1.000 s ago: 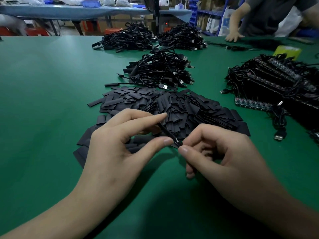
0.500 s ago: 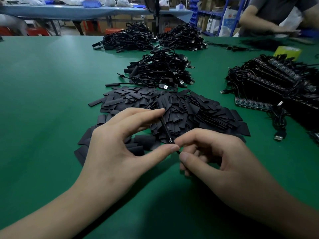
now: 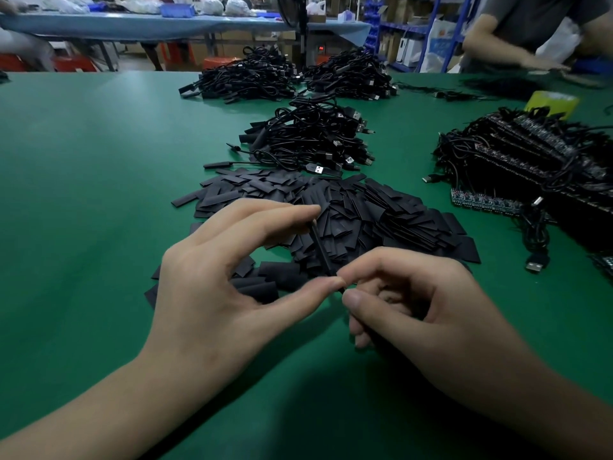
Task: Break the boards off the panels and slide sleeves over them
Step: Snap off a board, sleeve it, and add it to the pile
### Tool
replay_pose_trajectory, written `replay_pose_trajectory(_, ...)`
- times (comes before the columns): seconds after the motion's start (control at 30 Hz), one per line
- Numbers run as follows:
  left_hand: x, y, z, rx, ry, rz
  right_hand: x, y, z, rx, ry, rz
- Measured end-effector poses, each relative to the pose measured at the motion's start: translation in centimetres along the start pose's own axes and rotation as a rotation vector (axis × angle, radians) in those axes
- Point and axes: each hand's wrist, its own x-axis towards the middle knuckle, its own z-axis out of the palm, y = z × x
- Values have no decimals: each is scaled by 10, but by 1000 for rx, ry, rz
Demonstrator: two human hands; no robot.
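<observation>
On a green table [image 3: 83, 194], 3 piles of cables [image 3: 308, 141] looked finished, while stacked panels [image 3: 530, 167] at the right awaited breaking. The left hand [image 3: 212, 293] pinched 1 black sleeve [image 3: 320, 250] between fingertip and thumb. The right hand [image 3: 424, 310] pinched its near end, any board hidden. Loose sleeves [image 3: 365, 214] lay heaped just beyond.

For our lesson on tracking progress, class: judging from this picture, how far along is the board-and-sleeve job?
Done, it seems: heaps of cables lie behind, some ends apparently sleeved. In hand: the left hand holds one sleeve between finger and thumb, and the right hand pinches at its near end; what goes in is hidden. Left: a big pile of loose sleeves and panels on the right, not yet broken up.
</observation>
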Motion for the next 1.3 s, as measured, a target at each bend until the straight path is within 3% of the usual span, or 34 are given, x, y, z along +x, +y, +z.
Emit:
replay_pose_trajectory(0.17, -1, 1, -1, -5, -13, 9, -1, -1, 1, 0, 24, -49)
replay_pose_trajectory(0.4, -1, -1, 0, -66, -86, -21, 0, -5, -4, -429, 186, -345)
replay_pose_trajectory(0.63, -1, 1, 1, -106, -121, -29, -2, -7, -4, -564, 249, -469)
replay_pose_trajectory(1.1, -1, -2, 2, -65, -97, -33, -1, -5, -1, -520, 217, -432)
replay_pose_trajectory(1.3, -2, -5, 5, -113, -108, -100, -2, -3, -1, -286, 98, -265)
